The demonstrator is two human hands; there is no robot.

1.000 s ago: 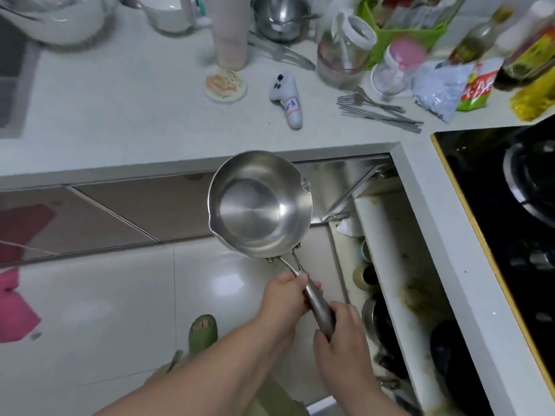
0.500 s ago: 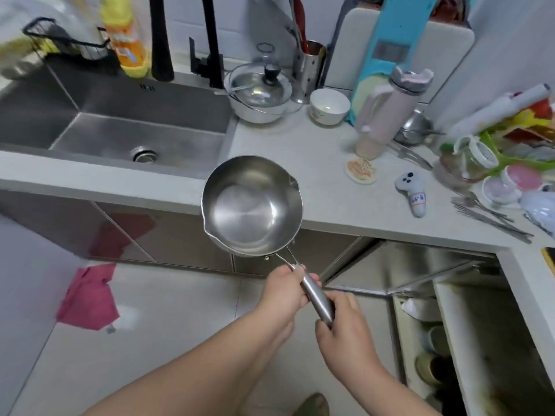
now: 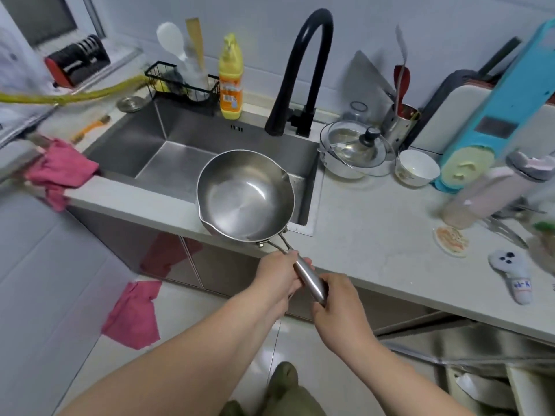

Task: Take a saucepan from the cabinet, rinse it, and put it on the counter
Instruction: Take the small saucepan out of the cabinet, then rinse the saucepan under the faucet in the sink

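Both hands (left hand (image 3: 277, 276), right hand (image 3: 339, 301)) hold saucepan (image 3: 244, 195) over sink (image 3: 168, 151).

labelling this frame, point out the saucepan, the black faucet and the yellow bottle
saucepan (image 3: 240, 202): head view, inside of its bowl
black faucet (image 3: 303, 67): head view, curved neck
yellow bottle (image 3: 230, 85): head view, labelled body

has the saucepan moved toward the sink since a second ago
Yes. The saucepan, held by both the left hand and right hand, was by the open cabinet; now it overlaps the sink front edge.
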